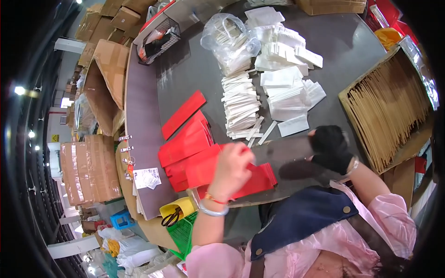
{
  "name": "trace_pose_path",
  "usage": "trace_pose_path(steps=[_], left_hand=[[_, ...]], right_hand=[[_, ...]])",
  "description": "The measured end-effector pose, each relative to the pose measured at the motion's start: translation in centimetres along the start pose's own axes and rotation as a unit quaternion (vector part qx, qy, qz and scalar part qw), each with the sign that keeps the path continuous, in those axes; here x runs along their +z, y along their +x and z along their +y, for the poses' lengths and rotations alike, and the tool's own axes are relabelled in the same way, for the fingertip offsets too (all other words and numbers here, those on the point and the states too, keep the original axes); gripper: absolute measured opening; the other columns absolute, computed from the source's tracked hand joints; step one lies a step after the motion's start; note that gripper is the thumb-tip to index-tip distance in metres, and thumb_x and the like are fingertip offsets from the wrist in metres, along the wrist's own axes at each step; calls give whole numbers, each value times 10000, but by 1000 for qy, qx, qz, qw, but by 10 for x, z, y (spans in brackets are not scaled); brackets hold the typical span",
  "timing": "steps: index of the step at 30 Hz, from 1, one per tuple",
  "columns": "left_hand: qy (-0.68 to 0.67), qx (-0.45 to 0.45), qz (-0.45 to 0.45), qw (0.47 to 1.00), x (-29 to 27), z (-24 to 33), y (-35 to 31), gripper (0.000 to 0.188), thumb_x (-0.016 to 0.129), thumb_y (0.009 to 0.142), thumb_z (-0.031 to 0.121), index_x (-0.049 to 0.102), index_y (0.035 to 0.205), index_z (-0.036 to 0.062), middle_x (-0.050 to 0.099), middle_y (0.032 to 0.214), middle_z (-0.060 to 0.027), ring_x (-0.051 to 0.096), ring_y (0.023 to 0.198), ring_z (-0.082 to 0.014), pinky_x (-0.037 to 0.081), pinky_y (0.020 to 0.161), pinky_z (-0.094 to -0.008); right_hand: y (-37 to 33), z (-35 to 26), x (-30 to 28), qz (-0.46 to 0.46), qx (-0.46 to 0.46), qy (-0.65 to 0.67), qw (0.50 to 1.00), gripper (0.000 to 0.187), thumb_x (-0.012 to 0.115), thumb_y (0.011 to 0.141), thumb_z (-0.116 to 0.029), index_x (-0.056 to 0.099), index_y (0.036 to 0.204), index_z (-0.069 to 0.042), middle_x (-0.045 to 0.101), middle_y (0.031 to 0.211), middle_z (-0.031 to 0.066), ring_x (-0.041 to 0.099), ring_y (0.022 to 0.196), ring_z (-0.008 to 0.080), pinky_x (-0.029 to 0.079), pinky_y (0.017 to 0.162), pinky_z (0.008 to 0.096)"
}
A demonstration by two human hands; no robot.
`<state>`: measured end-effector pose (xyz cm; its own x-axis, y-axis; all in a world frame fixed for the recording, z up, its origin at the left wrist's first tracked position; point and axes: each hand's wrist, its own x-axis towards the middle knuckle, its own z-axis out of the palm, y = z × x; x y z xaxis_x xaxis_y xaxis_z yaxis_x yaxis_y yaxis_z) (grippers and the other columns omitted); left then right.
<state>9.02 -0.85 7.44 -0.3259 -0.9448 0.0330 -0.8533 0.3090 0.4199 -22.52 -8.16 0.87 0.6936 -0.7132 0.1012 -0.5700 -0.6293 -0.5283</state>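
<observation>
My left hand (235,167), bare and blurred by motion, is over a spread of red paper envelopes (187,150) near the table's front edge. Its fingers are too smeared to show whether they hold anything. More red envelopes (259,180) lie fanned just to its right. My right hand (330,149) wears a black fingerless glove and hovers over the grey table (343,51), its thumb and fingers apart with nothing between them. Beyond it lie stacks of white folded papers (285,92) and a row of narrow white strips (241,106); a few loose strips lie nearby.
An open cardboard box (389,106) packed with brown sheets stands at right. Clear plastic bags (227,34) rest on the far strips. A wire basket (160,39) hangs at the back left. Scissors (172,217) sit in a yellow holder by a green basket (181,234).
</observation>
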Motion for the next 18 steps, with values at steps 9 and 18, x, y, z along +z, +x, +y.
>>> trace_pose_path(steps=[9,18], left_hand=[[42,-373,104,921,119,28,-57,940,820,664,483,444,1374,-5,438,1400,-210,353,1320,-413,175,1123,-588],[-50,-379,97,919,114,24,-56,957,822,678,453,410,1392,-32,436,1425,-201,303,1371,-394,127,1134,-594]], right_hand=[[-4,-20,-6,-1,11,-60,998,635,835,559,-381,588,1072,-99,583,1009,90,565,987,288,367,926,455],[-2,-26,32,-85,-53,-4,995,670,725,648,-568,607,1089,-78,594,1042,132,556,996,331,365,932,481]])
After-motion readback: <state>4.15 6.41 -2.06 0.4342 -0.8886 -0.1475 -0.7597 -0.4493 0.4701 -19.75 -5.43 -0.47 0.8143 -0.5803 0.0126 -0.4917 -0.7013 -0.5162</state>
